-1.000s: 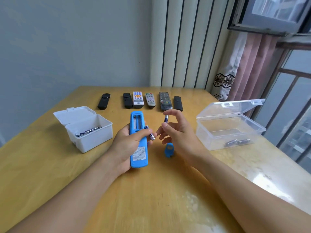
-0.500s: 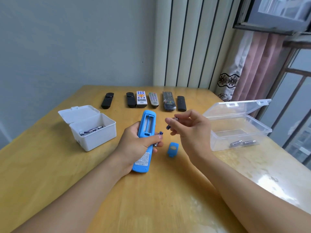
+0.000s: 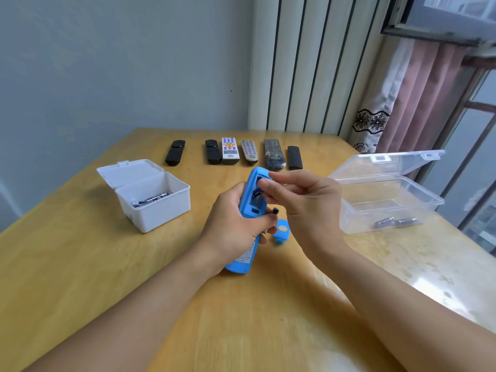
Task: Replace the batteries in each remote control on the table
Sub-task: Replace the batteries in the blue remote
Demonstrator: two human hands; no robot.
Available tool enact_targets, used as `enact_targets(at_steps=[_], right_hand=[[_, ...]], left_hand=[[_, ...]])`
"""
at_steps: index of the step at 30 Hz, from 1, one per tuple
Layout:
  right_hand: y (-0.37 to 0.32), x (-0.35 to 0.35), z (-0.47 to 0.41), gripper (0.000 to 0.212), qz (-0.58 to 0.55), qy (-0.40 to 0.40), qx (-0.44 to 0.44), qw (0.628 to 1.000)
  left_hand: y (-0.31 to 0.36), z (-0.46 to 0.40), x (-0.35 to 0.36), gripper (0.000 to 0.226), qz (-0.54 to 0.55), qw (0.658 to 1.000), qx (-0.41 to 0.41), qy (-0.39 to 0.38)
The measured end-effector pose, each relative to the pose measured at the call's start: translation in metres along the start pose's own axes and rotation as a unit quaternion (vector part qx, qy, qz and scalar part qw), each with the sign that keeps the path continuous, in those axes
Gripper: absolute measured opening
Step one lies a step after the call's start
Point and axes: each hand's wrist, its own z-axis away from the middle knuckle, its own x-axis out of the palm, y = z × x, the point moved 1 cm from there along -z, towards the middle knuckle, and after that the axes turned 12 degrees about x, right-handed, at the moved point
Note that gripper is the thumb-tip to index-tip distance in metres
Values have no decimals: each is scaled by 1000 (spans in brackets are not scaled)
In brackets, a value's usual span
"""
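- A room in a home, by the look of it.
- Wooden table point(image 3: 80, 264) set against a plain wall point(image 3: 107, 63).
- Pink curtain point(image 3: 418, 98) with lace trim hangs beside a barred window point(image 3: 477, 116).

No text is legible. The blue remote point(image 3: 245, 237) carries a white printed label near its lower end, the white remote point(image 3: 230, 151) a small mark below its keys, and the blue cover point(image 3: 282, 231) a round sticker; all too blurred to read.
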Motion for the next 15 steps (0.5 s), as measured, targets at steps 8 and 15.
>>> enact_targets(at_steps=[8,15], right_hand=[[2,3,5,16,132,59,-126,981],[9,5,5,7,182,50,-203,961]], left_hand=[[6,2,1,33,-20,999,34,-20],[10,3,2,32,0,999,36,-16]])
